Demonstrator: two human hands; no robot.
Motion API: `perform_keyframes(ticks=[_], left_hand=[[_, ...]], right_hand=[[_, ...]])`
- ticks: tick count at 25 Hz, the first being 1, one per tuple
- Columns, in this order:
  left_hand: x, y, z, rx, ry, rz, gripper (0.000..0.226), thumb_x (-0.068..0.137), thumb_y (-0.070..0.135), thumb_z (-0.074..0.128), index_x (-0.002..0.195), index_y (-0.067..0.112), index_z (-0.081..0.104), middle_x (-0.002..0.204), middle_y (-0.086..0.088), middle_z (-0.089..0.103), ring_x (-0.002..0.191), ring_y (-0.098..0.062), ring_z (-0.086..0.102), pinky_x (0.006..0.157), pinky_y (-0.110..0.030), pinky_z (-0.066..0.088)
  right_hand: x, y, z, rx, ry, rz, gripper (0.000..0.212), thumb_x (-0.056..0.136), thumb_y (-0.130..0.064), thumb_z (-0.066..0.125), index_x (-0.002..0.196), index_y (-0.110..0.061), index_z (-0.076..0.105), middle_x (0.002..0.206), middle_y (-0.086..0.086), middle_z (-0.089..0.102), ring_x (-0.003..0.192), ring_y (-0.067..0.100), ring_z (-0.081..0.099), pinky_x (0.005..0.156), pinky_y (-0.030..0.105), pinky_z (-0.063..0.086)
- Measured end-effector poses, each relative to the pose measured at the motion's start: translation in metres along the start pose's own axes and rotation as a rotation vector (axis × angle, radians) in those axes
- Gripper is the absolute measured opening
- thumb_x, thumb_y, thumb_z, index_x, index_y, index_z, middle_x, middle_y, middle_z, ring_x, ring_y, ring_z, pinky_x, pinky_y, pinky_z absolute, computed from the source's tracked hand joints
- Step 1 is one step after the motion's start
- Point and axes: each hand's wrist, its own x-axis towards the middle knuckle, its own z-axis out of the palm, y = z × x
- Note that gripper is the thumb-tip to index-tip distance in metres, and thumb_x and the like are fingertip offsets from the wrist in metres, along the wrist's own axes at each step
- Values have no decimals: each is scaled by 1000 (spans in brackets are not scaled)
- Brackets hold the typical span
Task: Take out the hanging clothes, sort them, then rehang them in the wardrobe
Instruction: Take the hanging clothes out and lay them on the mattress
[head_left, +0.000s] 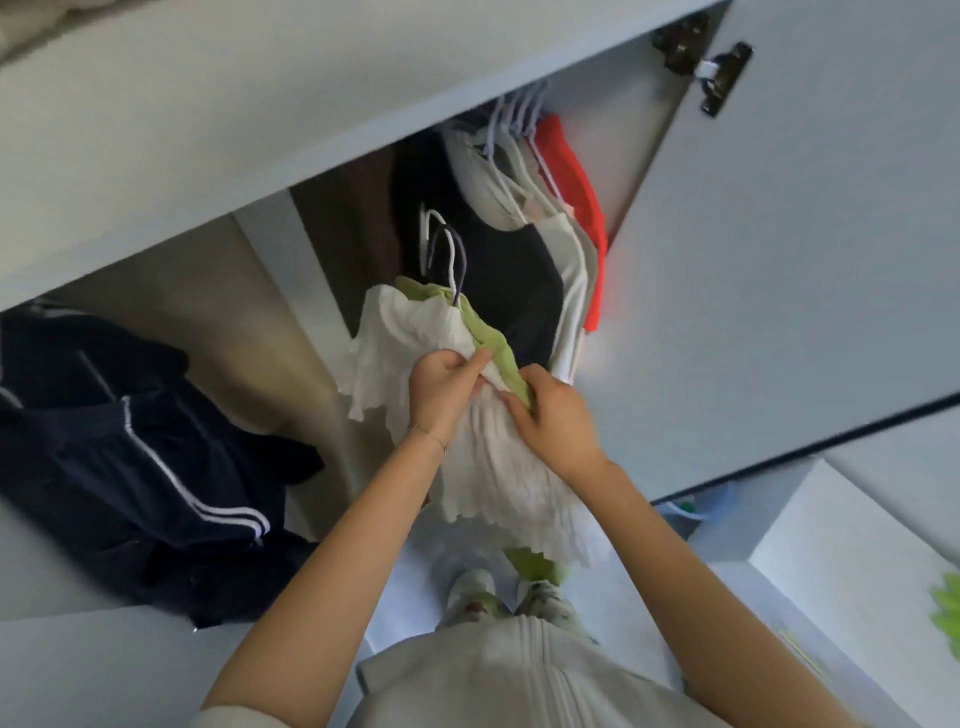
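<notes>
In front of the wardrobe (779, 260), left hand (441, 384) and right hand (550, 421) both grip the white top (483, 467) between them.

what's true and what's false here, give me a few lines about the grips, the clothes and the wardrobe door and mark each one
1. The left grip holds the white top. True.
2. The right grip hangs idle. False: it pinches the green garment against the white top.
3. An orange garment hangs at the right end of the row in the wardrobe. True.
4. The wardrobe door is closed. False: it stands open.
5. The dark striped clothes hang in that row too. False: they lie heaped at the left.
</notes>
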Motion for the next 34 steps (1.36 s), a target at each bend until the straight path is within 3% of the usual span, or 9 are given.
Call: perform_keyframes(ticks=[4, 9, 12, 16, 18, 21, 24, 27, 34], left_hand=[[-24, 8, 30, 54, -297, 69, 18, 95, 28, 60, 85, 19, 72, 89, -2, 74, 88, -17, 71, 83, -33, 57], [-41, -3, 44, 267, -191, 433, 23, 93, 32, 61, 99, 12, 71, 93, 3, 71, 91, -10, 68, 81, -22, 55], [-49, -12, 72, 370, -297, 555, 43, 89, 32, 66, 125, 10, 60, 123, 1, 62, 117, -7, 54, 95, -9, 39], [-62, -25, 124, 631, -627, 683, 77, 83, 53, 64, 145, 14, 40, 152, -1, 37, 139, -6, 22, 116, -28, 20], [-74, -28, 154, 762, -754, 823, 85, 80, 69, 55, 145, 17, 40, 152, 0, 36, 144, -12, 18, 119, -38, 13], [-97, -26, 200, 865, -873, 971, 88, 72, 78, 48, 140, 22, 46, 144, 1, 47, 139, -22, 33, 115, -43, 23], [-132, -25, 253, 810, -974, 1050, 74, 65, 77, 57, 113, 21, 61, 110, 5, 61, 106, -17, 53, 92, -35, 42], [-172, -36, 304, 741, -1083, 1046, 63, 62, 76, 64, 88, 19, 58, 89, 8, 56, 89, -13, 51, 74, -24, 35], [-269, -72, 403, 520, -1413, 927, 52, 63, 70, 68, 64, 23, 44, 63, 10, 44, 63, -10, 42, 62, -20, 34]], right_hand=[[-33, 35, -30, -70, 132, 172, 24, 97, -26, 54, 99, -3, 57, 78, 10, 61, 68, 33, 57, 58, 30, 32], [-98, 76, -70, -32, 208, 295, 21, 95, -25, 58, 91, -4, 56, 68, 2, 51, 65, 32, 56, 58, 30, 30], [-155, 91, -90, -19, 280, 303, 28, 94, -34, 58, 85, -8, 56, 63, -4, 49, 57, 25, 52, 55, 29, 33], [-234, 100, -111, -1, 373, 380, 29, 90, -45, 53, 78, -18, 51, 57, -15, 40, 50, 5, 40, 49, 28, 33], [-274, 105, -123, 1, 425, 455, 35, 89, -51, 51, 76, -18, 50, 56, -14, 40, 50, 11, 43, 50, 31, 37], [-323, 112, -137, 1, 483, 544, 30, 90, -44, 56, 75, -18, 51, 55, -13, 41, 51, 12, 43, 52, 29, 35], [-371, 119, -150, 16, 555, 685, 29, 91, -34, 64, 72, -20, 48, 54, -11, 42, 52, 8, 42, 53, 31, 35], [-416, 127, -160, 17, 646, 822, 32, 91, -36, 65, 70, -17, 50, 55, -7, 46, 53, 12, 45, 54, 34, 38], [-504, 118, -175, 63, 888, 1124, 24, 88, -41, 65, 73, -26, 55, 61, -12, 50, 60, 6, 48, 60, 26, 40]])
